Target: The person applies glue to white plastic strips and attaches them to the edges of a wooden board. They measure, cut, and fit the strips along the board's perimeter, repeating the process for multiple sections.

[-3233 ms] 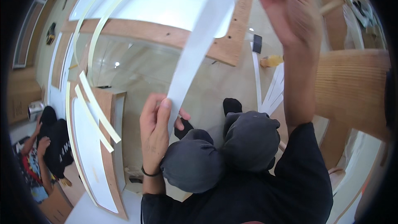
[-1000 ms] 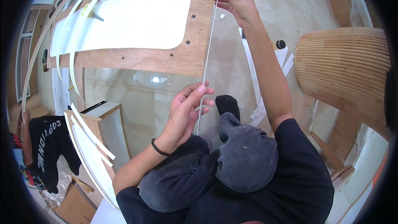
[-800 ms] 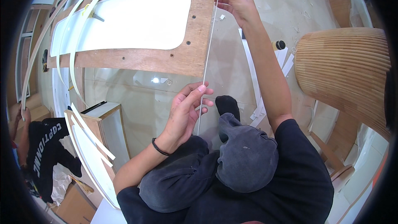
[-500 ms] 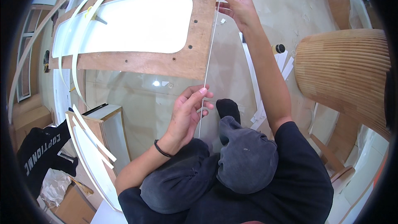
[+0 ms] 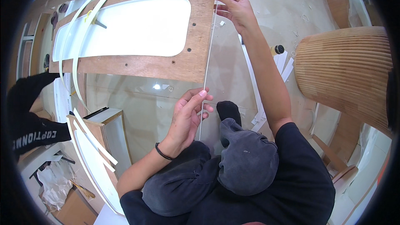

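A thin white edging strip [image 5: 211,43] runs along the right-hand edge of a brown wooden panel [image 5: 197,64] with a white rounded inset. My right hand [image 5: 237,11] grips the strip at the panel's far right corner, thumb on top and fingers underneath. Just below the near right corner, my left hand [image 5: 185,114] pinches the same strip between thumb and forefinger, the other fingers loosely curled. From there the strip's tail hangs down toward my knees. A tool with a yellow handle [image 5: 99,23] rests on the inset.
Long curved white strips [image 5: 83,29] arch across the panel's left part. On the right stands a ribbed wooden cylinder [image 5: 346,64], near a black-capped bottle [image 5: 277,50] and white offcuts [image 5: 254,79]. A white-topped cabinet piece [image 5: 108,121] stands lower left. A person's black clothing [image 5: 35,129] shows at far left.
At far left, the black clothing has shifted up and left. Both my hands keep their hold on the strip; the panel sits slightly lower in view.
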Available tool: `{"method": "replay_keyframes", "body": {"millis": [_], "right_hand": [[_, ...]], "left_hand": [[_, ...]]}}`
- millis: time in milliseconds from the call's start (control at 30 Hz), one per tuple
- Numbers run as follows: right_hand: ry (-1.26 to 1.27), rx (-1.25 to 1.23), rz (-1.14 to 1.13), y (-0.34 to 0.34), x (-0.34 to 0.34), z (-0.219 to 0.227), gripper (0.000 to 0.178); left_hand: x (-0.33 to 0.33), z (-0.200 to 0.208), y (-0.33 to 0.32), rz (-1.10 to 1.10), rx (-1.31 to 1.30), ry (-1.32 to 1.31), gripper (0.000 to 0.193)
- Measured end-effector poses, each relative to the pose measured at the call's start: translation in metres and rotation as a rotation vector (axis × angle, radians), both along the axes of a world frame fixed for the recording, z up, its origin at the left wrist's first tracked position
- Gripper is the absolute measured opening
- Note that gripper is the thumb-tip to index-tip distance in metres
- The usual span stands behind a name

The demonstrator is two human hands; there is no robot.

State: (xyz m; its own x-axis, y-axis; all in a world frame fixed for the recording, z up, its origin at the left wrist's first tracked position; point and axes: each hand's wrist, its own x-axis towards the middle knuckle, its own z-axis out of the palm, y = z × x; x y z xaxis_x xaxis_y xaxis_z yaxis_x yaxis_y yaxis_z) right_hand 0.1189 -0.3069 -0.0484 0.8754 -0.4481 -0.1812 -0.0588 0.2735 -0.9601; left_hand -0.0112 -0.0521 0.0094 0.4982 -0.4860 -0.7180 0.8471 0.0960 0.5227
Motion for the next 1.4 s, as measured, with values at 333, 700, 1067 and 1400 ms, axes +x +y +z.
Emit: {"method": "replay_keyframes", "body": {"millis": [333, 700, 1067, 1400], "right_hand": [[-0.008, 0.000, 0.003, 0.000, 0.001, 0.000, 0.061], [0.009, -0.040, 0.008, -0.002, 0.003, -0.002, 0.065], [-0.003, -0.025, -0.061, -0.001, -0.021, 0.018, 0.061], [0.136, -0.524, -0.391, 0.003, -0.211, -0.045, 0.019]], "left_hand": [[0.000, -0.001, 0.000, 0.028, -0.020, -0.006, 0.036], [-0.001, 0.000, -0.002, 0.037, -0.006, -0.019, 0.045], [-0.005, 0.002, 0.004, 0.037, 0.061, -0.095, 0.036], [0.003, 0.040, 0.014, -0.011, 0.050, -0.533, 0.027]]}}
